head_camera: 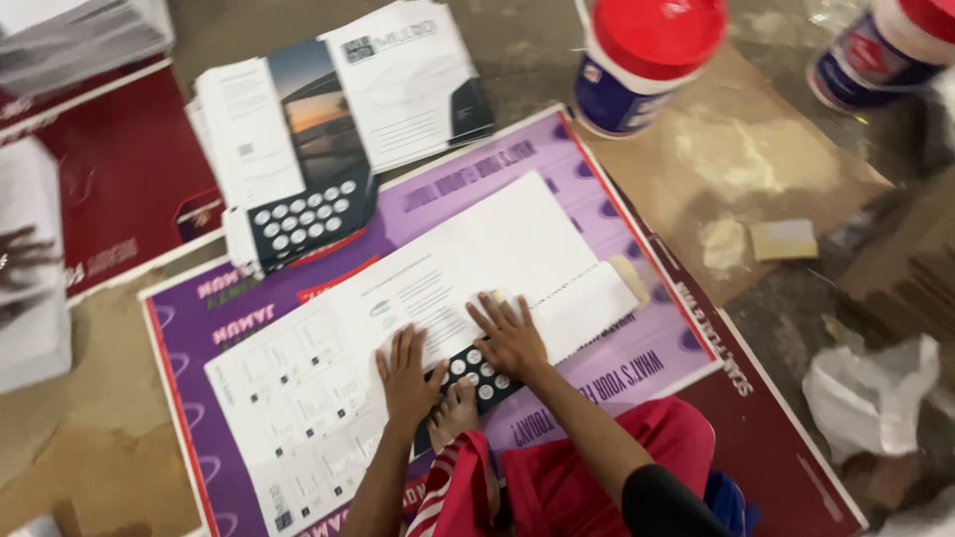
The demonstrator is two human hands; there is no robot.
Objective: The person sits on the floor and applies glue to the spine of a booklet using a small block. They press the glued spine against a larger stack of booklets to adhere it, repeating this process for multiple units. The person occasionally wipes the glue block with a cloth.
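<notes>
A large printed white sheet (pixel 438 288) lies unfolded on a purple poster board (pixel 189 328) on the floor. My left hand (pixel 406 376) rests flat on the sheet's lower middle, fingers spread. My right hand (pixel 509 336) presses flat just to the right, next to a dark panel with white dots (pixel 476 373). A bare foot (pixel 456 413) sits on the sheet's near edge between my arms. Neither hand holds anything.
A stack of folded brochures (pixel 318 139) lies behind the board. Two tubs with red lids (pixel 647 60) (pixel 885 50) stand at the back right on brown cardboard (pixel 756 149). A small yellowish sponge (pixel 784 239) and crumpled white plastic (pixel 870 398) lie right. Red boards (pixel 119 179) lie left.
</notes>
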